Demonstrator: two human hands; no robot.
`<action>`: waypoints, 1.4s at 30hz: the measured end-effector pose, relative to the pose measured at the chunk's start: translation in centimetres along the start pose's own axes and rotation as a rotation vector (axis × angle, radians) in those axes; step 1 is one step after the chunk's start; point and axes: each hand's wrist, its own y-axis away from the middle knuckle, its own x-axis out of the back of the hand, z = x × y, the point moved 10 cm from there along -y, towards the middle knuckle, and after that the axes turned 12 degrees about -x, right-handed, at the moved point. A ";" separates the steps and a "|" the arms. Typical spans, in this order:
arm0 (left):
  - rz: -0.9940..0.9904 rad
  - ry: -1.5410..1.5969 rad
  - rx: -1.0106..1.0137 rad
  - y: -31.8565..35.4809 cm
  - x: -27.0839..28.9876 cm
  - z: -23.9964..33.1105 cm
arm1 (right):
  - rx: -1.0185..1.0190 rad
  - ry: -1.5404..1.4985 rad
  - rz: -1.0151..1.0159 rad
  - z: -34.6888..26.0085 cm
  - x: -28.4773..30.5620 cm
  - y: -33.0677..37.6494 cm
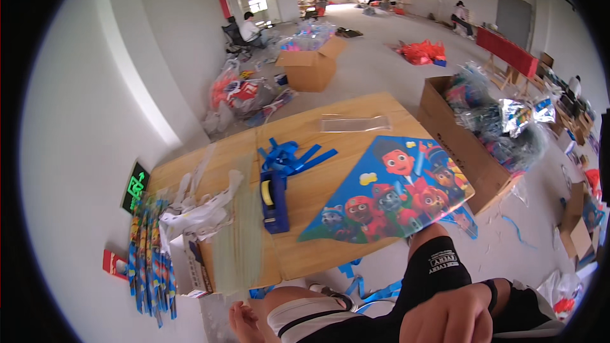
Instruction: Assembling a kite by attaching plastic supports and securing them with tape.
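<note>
A blue kite sheet (375, 197) printed with cartoon characters lies on the wooden table (305, 260), its right side over the edge nearest my knee. To its left stand a dark blue tape dispenser (274, 206) and a tangle of blue ribbon strips (286, 157). My left hand (246, 322) is low at the table's front edge, loosely curled, with nothing visible in it. Over my right thigh, my right hand (448, 319) is closed, knuckles up; its fingertips and anything in them are hidden.
A clear plastic strip (354, 124) lies at the table's back. White plastic bags (200, 209) and rolled printed sheets (151, 260) are at the left. Beyond stand a cardboard box (308, 71) and, at right, a long box (454, 146) of plastic-wrapped goods. Several people sit farther off.
</note>
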 end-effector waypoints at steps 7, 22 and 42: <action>-0.440 -0.022 0.214 5.1 -13.8 -1.1 | 0.246 0.019 0.049 -5.2 -3.3 3.2; -0.919 -0.382 0.390 14.4 -27.1 -9.3 | 0.179 0.341 -0.009 -4.4 -1.9 17.7; -0.815 -0.930 -0.618 6.4 -32.0 -7.1 | -0.398 -0.796 1.746 22.2 16.0 49.4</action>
